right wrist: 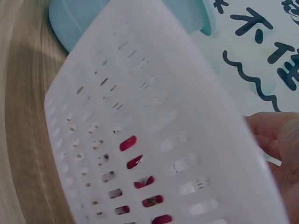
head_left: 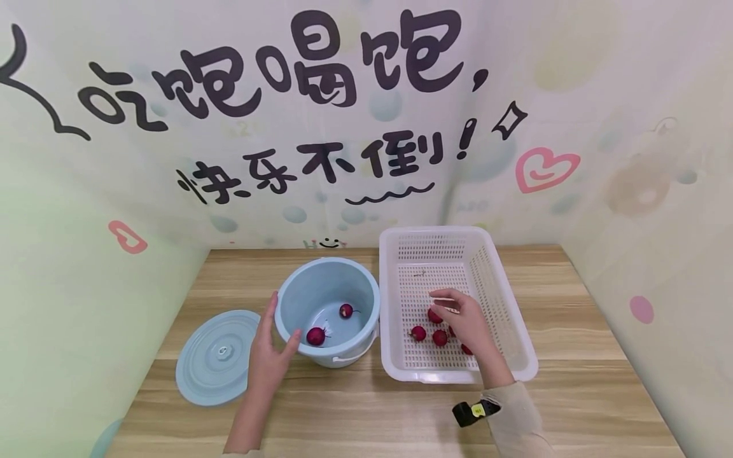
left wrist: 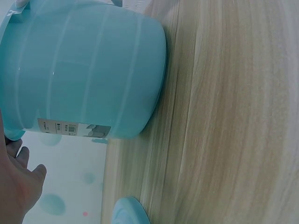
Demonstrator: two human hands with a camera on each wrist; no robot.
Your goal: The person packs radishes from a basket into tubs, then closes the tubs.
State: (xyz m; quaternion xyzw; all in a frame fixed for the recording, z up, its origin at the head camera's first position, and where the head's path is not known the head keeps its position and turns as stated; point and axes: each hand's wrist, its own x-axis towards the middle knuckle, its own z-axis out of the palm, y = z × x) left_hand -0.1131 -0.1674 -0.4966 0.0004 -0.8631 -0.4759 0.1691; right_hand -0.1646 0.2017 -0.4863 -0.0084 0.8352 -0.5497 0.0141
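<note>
Pale sleeve (head_left: pixel 518 416) foremost, the right hand (head_left: pixel 466 319) hangs, fingers parted, over radishes (head_left: pixel 418 333); pinch one squarely while the left hand (head_left: pixel 270 356), fingers loose, steadies the bucket (head_left: pixel 326 289).

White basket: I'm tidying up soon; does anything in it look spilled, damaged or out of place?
One small thing: a thin scrap lies toward the far end of the white basket, apart from the red radishes, like stray debris; it's too small to identify. Nothing visible looks spilled or damaged.
</note>
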